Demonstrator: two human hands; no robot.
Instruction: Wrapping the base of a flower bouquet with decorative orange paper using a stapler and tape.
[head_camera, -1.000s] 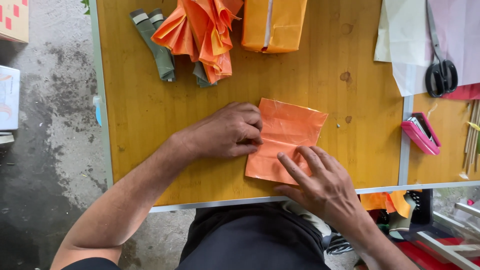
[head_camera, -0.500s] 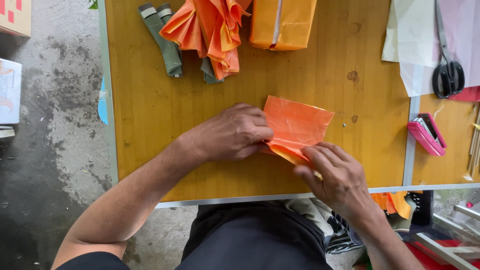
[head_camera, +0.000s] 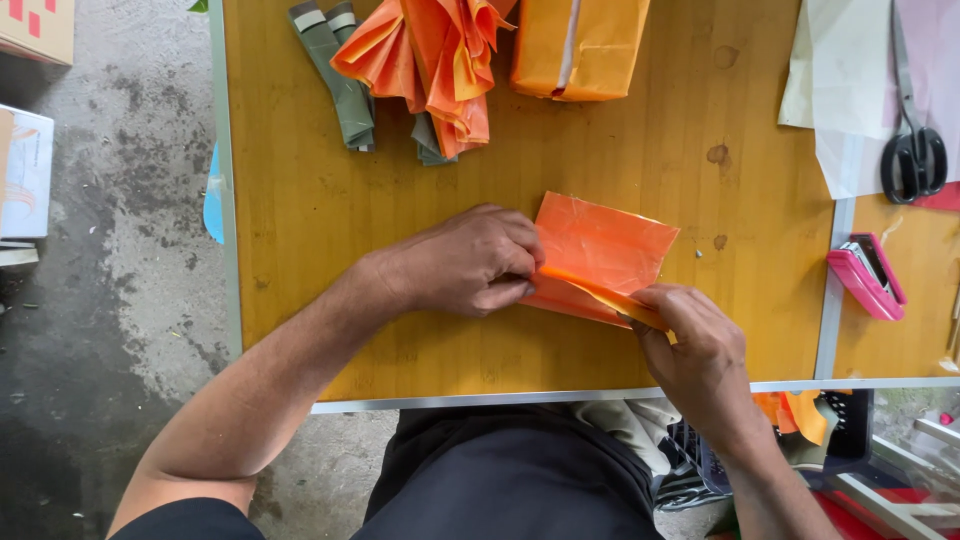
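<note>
Seen from above, a person's two bare hands fold an orange sheet of paper (head_camera: 605, 250) on a yellow wooden table (head_camera: 300, 220). The left hand (head_camera: 465, 262) lies knuckles up, its fingertips drawn together and pressed down on the sheet's left edge, seemingly to pin it flat so it cannot slide. The right hand (head_camera: 695, 345) has its thumb and fingers clamped on the sheet's near edge, lifting it into a narrow raised fold that runs between the two hands. Beyond the fingers, towards the far side of the table, lie a bunch of crumpled orange paper (head_camera: 435, 60), some grey-green folded strips (head_camera: 335, 75) and an orange wrapped block (head_camera: 580, 45), all well apart from the sheet. Far to the right of the right fingers sit black-handled scissors (head_camera: 912, 150) on pale sheets (head_camera: 840, 90), and a pink stapler (head_camera: 866, 277) nearer. Nothing lies between the hands and the sheet
</note>
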